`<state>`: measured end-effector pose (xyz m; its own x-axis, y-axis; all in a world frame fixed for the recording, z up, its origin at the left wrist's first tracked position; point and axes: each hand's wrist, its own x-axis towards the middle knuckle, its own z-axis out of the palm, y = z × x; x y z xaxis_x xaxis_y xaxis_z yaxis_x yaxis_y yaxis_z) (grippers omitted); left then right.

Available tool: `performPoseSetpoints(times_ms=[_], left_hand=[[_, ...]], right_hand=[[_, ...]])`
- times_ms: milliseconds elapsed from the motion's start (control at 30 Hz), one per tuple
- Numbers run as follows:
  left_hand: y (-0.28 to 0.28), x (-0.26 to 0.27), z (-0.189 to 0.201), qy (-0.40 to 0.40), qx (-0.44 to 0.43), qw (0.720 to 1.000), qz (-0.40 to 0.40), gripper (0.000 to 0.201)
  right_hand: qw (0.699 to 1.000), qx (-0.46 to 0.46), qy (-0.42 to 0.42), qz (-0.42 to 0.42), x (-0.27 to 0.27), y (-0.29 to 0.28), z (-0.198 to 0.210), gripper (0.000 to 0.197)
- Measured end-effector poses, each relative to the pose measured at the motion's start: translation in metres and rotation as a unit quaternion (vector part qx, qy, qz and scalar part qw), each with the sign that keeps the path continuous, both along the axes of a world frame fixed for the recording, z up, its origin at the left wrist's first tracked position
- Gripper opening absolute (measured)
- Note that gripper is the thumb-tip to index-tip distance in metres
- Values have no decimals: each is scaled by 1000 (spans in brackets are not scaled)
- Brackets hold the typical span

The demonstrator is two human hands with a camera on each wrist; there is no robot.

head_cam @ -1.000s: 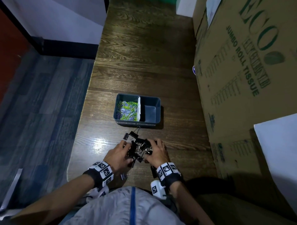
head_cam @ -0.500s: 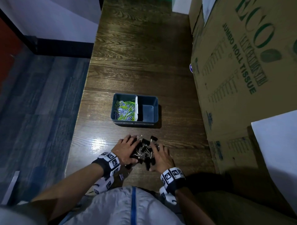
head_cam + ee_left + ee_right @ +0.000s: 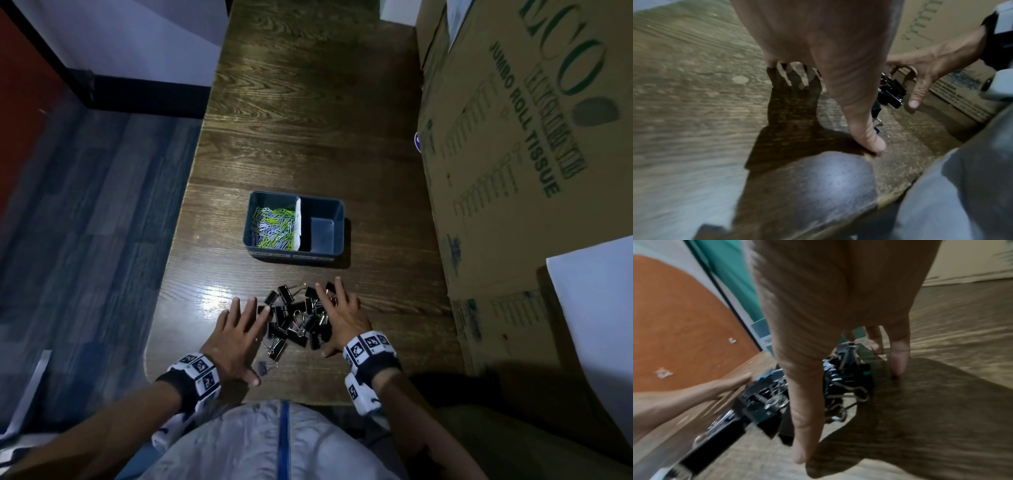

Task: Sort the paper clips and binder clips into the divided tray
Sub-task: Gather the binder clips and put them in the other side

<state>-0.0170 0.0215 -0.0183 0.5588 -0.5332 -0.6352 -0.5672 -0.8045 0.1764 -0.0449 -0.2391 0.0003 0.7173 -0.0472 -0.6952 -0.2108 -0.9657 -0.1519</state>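
Now binder clips between spread fingers — ungripped

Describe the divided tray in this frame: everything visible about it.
The divided tray is a dark blue-grey rectangular bin, plastic by its look, resting flat on the wooden table beyond the binder clips. A white divider splits it in two. Its left compartment holds a heap of green, white and purple paper clips; the right one is empty. Pale labels run along its near wall. Neither hand touches it.
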Motion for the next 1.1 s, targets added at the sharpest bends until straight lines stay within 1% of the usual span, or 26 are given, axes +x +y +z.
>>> performPoseSetpoints(times_ms=[133,200,300,400,500,567,600,667,700,767,833,933,1100], left_hand=[[-25,7,2,-16,-26,1000,-4,147],[-36,15,3,-24,-46,998,-23,141],[-50,23,5,-25,-54,997,-52,131],[-56,27,6,-32,-70,996,-38,120],[-54,27,3,-38,-96,994,-30,112],[-51,23,3,-37,-100,994,-17,114],[-49,19,5,-36,-95,995,-9,120],[-45,10,9,-23,-65,998,-9,138],[-44,5,10,-18,-42,999,-22,146],[-44,-2,9,-28,-1,998,-52,151],[-47,-6,3,-43,14,998,-51,151],[-56,-3,1,-61,7,997,-42,145],[-63,11,1,-65,-32,996,-44,128]], right_hand=[[1000,3,0,16,6,15,1,148],[1000,12,-9,17,6,18,2,143],[998,33,-53,-7,3,21,1,130],[992,44,-115,-36,-1,21,-2,118],[987,56,-137,-68,-5,19,-3,113],[984,62,-148,-79,-8,17,-1,108],[985,61,-144,-79,-9,15,0,109],[990,49,-107,-77,-8,12,2,120],[993,40,-82,-75,-6,10,2,127],[997,26,-37,-57,-3,10,-1,140],[999,16,-18,-25,0,14,-4,145],[999,5,-38,8,-1,25,-7,139],[991,24,-123,-36,-4,32,-9,111]])
